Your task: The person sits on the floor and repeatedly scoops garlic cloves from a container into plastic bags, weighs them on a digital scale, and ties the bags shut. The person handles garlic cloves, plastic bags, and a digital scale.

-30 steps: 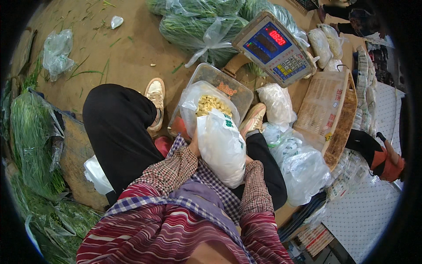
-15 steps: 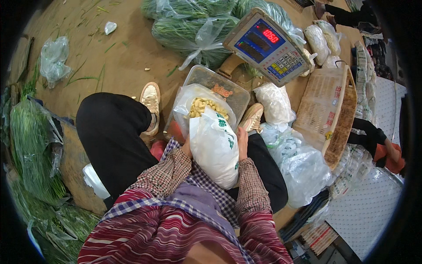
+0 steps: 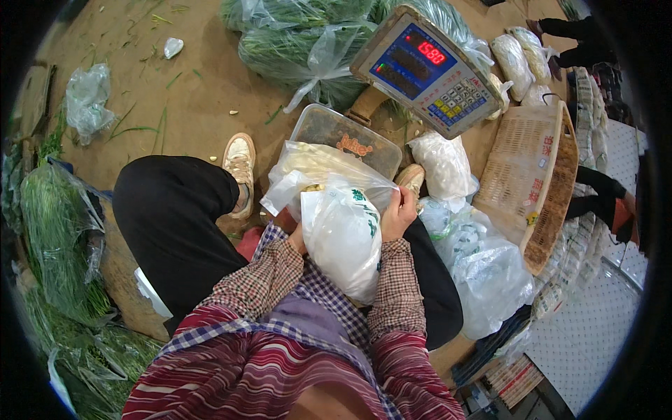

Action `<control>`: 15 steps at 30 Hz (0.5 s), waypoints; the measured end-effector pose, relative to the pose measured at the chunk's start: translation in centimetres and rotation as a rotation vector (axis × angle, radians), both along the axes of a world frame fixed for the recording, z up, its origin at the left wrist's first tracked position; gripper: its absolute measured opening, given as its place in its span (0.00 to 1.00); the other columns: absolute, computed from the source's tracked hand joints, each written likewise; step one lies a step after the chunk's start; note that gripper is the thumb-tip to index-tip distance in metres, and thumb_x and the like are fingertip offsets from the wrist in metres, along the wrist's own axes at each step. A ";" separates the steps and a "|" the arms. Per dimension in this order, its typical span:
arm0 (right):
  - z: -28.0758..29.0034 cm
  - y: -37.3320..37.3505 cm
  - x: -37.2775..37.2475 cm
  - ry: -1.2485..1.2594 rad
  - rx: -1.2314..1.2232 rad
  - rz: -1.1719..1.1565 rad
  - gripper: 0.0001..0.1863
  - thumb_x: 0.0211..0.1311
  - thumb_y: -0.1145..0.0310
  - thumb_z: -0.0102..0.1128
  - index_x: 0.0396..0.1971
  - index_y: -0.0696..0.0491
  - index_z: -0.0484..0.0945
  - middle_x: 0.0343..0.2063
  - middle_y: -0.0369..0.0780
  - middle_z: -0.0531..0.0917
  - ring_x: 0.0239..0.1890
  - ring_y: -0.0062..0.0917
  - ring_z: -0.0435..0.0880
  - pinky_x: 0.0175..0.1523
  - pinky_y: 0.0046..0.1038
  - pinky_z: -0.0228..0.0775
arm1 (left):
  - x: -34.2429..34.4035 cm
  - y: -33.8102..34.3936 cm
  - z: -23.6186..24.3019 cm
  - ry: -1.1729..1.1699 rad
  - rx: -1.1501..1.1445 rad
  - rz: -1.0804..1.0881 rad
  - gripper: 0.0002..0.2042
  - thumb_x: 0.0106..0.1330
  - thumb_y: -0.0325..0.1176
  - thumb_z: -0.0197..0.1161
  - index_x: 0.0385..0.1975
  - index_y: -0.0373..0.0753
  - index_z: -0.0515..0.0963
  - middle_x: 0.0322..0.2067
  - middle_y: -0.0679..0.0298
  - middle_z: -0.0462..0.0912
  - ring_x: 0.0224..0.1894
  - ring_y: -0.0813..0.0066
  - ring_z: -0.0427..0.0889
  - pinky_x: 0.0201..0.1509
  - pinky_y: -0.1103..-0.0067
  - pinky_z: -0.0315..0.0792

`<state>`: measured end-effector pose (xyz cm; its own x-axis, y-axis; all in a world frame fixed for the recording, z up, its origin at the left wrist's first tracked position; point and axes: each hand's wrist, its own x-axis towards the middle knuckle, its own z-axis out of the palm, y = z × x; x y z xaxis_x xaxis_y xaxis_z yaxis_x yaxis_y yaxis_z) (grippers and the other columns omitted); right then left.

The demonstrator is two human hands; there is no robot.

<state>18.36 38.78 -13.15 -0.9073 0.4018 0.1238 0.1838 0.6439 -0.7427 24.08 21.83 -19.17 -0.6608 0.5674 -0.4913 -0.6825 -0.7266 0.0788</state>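
A plump white plastic bag [image 3: 343, 241] with green print lies tilted in my lap, its mouth away from me. My left hand [image 3: 299, 239] holds its left side, the fingers mostly hidden behind it. My right hand [image 3: 399, 215] is closed on the edge of a clear plastic bag [image 3: 329, 159], pinching it right of the white bag. This clear bag is stretched across the white bag's mouth. A few pale yellow pieces [image 3: 313, 187], like peeled cloves, show there. Beneath sits a see-through plastic tub [image 3: 393, 148] with an orange print.
A scale display [image 3: 427, 73] with lit red digits stands beyond the tub. Bagged greens [image 3: 308, 56] lie behind it, more greens [image 3: 63, 238] at left. On the right are a filled white bag [image 3: 442, 164], crumpled clear bags [image 3: 483, 273] and a tipped plastic basket [image 3: 514, 168]. Another person [image 3: 602, 203] is at far right.
My right hand has moved off the white bag's side and taken the clear bag's edge. The clear bag now covers most of the yellow pieces. The scale's red reading has changed.
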 end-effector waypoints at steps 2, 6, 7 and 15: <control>0.5 -0.2 0.3 0.017 -0.098 -0.065 0.06 0.54 0.73 0.49 0.26 0.61 0.72 0.21 0.39 0.75 0.24 0.20 0.72 0.30 0.19 0.63 | -0.4 0.1 0.6 -0.089 0.041 -0.019 0.20 0.64 0.41 0.40 0.53 0.39 0.57 0.51 0.60 0.63 0.51 0.70 0.65 0.55 0.76 0.61; -0.6 0.3 1.0 0.028 -0.512 -0.244 0.05 0.53 0.73 0.51 0.23 0.58 0.71 0.20 0.31 0.72 0.22 0.13 0.66 0.28 0.15 0.59 | 0.0 0.5 -0.9 -0.026 -0.023 -0.013 0.24 0.63 0.47 0.38 0.54 0.39 0.56 0.52 0.61 0.63 0.52 0.70 0.64 0.55 0.75 0.60; -0.6 0.8 1.2 0.000 -0.585 -0.240 0.05 0.53 0.72 0.51 0.24 0.59 0.71 0.20 0.32 0.72 0.22 0.14 0.67 0.28 0.16 0.61 | 0.0 0.6 -1.1 -0.053 -0.018 -0.003 0.24 0.63 0.47 0.39 0.54 0.39 0.56 0.52 0.61 0.63 0.52 0.70 0.65 0.55 0.75 0.60; 2.5 2.5 4.6 -0.840 -1.138 -0.237 0.26 0.59 0.50 0.39 0.50 0.55 0.62 0.44 0.38 0.71 0.45 0.23 0.69 0.49 0.23 0.60 | -1.8 0.6 2.2 -0.158 0.071 0.022 0.28 0.60 0.53 0.40 0.54 0.39 0.55 0.52 0.60 0.62 0.53 0.70 0.63 0.56 0.75 0.58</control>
<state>22.99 41.23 -10.66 -0.4480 0.0657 -0.8916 0.8357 -0.3234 -0.4438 22.30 22.47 -17.02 -0.5909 0.5906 -0.5496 -0.6664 -0.7413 -0.0801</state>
